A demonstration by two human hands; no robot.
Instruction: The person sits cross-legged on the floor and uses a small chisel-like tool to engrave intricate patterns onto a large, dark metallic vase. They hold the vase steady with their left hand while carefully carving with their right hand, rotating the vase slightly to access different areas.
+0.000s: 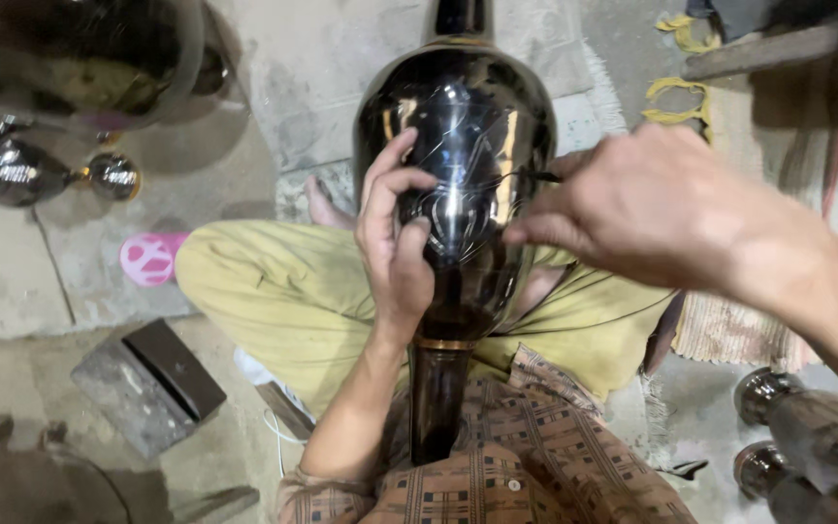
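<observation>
Vase [467, 126], black and glossy with a bulbous body, a narrow neck and a thin gold band where the body narrows, lies across the seated person's lap between the two hands. Fine pale lines are scratched into its dark surface, and bright reflections streak it. The left hand [395, 243] cups the body's near side from the left, fingers curled against the metal and the forearm rising from a checked sleeve. The right hand [642, 204] comes in from the right with its back to the camera, fingers pinched narrowly on a thin dark tool [538, 177] whose tip touches the vase's surface. Left of the left hand, on the floor, lie a grey block [147, 383] and a pink sandal [150, 257]. More shiny vases [807, 437] lie below the right forearm.
</observation>
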